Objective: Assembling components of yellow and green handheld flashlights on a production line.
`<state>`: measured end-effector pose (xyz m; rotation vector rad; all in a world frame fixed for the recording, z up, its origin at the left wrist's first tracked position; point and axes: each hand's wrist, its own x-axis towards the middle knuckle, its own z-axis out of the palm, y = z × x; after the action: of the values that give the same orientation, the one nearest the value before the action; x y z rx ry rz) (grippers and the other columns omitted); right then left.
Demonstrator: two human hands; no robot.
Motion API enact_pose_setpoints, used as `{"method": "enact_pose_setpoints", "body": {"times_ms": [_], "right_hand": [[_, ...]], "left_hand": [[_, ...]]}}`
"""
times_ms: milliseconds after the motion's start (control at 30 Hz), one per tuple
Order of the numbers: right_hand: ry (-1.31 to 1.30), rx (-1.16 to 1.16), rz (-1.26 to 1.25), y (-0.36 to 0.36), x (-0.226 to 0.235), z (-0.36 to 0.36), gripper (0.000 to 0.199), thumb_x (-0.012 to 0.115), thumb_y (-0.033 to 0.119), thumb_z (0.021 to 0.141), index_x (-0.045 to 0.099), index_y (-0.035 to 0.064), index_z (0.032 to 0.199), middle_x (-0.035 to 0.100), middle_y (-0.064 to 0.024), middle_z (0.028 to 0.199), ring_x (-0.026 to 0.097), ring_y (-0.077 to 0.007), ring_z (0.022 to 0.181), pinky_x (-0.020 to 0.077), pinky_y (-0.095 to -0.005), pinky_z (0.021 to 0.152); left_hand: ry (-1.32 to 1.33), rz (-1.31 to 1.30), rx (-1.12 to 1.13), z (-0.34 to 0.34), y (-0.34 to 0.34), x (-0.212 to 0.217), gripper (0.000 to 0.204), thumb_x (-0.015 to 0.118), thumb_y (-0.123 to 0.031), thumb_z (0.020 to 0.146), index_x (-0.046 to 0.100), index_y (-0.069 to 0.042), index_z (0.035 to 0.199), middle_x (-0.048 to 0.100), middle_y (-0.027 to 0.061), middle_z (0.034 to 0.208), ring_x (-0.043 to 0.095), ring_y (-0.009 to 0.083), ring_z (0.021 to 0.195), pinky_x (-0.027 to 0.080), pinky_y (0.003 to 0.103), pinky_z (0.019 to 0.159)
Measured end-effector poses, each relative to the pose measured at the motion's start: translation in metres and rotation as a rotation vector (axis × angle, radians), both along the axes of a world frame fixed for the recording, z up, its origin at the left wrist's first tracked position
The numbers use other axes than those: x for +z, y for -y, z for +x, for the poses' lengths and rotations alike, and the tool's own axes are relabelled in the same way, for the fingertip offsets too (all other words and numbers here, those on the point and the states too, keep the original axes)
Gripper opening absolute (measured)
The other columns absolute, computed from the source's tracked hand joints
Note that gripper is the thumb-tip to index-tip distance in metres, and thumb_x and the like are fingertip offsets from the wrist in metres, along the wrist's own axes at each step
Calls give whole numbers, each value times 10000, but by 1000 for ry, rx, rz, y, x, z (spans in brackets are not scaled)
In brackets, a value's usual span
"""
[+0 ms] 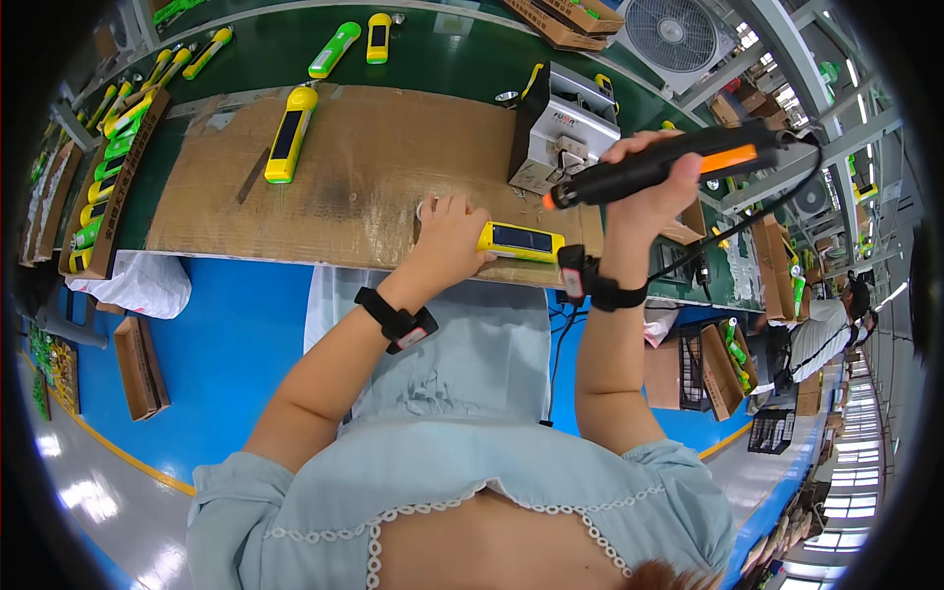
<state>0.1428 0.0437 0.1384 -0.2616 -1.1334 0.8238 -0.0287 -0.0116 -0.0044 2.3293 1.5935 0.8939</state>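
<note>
The left hand (450, 228) clamps a yellow plastic torch with a dark solar panel (519, 242) at the near edge of the brown cardboard sheet (344, 177). The right hand (654, 187) grips a black-and-orange electric screwdriver (669, 162) just above the sheet — tip raised clear, so fastening looks unfinished.

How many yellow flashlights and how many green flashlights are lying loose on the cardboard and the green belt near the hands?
Yellow flashlights: 3, under the left hand at, on the cardboard, on the belt
Green flashlights: 1
Total: 4
</note>
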Motion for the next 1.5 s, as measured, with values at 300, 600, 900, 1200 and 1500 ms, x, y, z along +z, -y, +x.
{"method": "enact_pose_setpoints", "body": {"times_ms": [300,600,900,1200,1500], "right_hand": [[269,-404,50,-74,-7,16,233,592,172,905,421,18,943,580,-107,688,571,-182,553,483,-304,523],[267,-391,-113,-88,-7,11,258,647,184,870,457,9,873,560,-72,603,543,-141,465,434,-260,440],[227,-327,-35,-56,-2,0,263,611,208,893,438,11,906,573,-110,644,556,-179,478,463,-286,448],[260,-562,-55,-83,-6,6,283,655,185,864,431,21,920,565,-76,634,547,-150,474,440,-261,448],[286,-350,-139,-69,-3,3,278,632,228,878,452,16,866,555,-89,596,536,-169,446,435,-267,430]], "left_hand": [[-3,-22,4,-5,-1,1,517,778,-233,659,564,-78,1103,499,142,1088,424,330,1108,227,538,1034],[-13,2,-8,-6,0,-1,521,758,-179,667,529,-85,1125,485,154,1095,425,350,1097,235,547,1030],[29,-8,-40,-6,2,1,509,739,-121,666,519,-70,1122,498,155,1091,440,352,1116,223,595,1031],[40,-30,-36,-5,6,3,492,721,-90,666,521,-65,1114,489,163,1079,440,353,1115,220,594,1034],[42,16,-27,-6,12,3,472,702,-61,665,526,-56,1103,489,171,1081,445,355,1105,233,595,1023]]}}
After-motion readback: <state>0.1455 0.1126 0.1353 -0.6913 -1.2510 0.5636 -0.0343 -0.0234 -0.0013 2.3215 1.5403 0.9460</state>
